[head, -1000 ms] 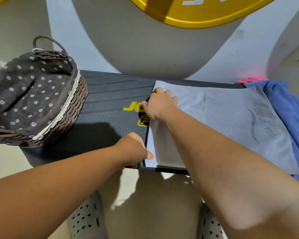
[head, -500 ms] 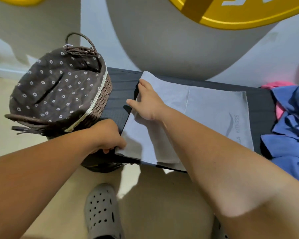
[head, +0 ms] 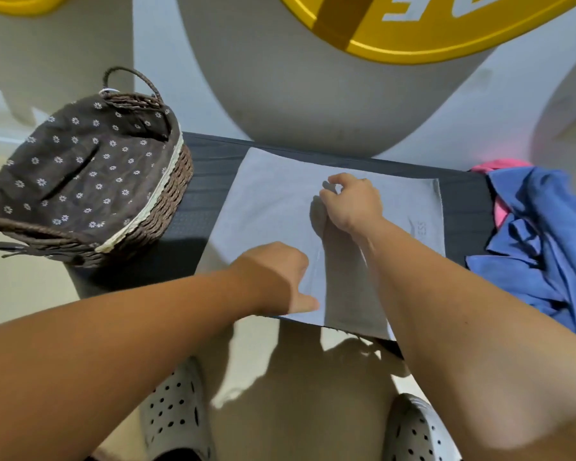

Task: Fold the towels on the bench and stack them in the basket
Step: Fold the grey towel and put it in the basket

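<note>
A grey towel (head: pixel 266 201) lies flat across the dark bench (head: pixel 210 168). My right hand (head: pixel 354 202) is over the towel's middle, near the far edge, its fingers curled and pinching the cloth. At the towel's near edge my left hand (head: pixel 280 277) grips the cloth, fingers curled under and thumb pointing right. A wicker basket (head: pixel 140 221) with a brown flowered liner stands on the left end of the bench, nothing visible inside it. A crumpled blue towel (head: pixel 532 247) lies at the right end with a pink one (head: pixel 499 211) partly under it.
A large grey rounded body with a yellow ring (head: pixel 413 44) rises right behind the bench. My feet in white perforated clogs (head: pixel 177 414) stand on the pale floor in front of the bench.
Both hands have left the towel's left edge and moved right to its middle line. The view has shifted slightly, and the towel lies a little farther from the basket.
</note>
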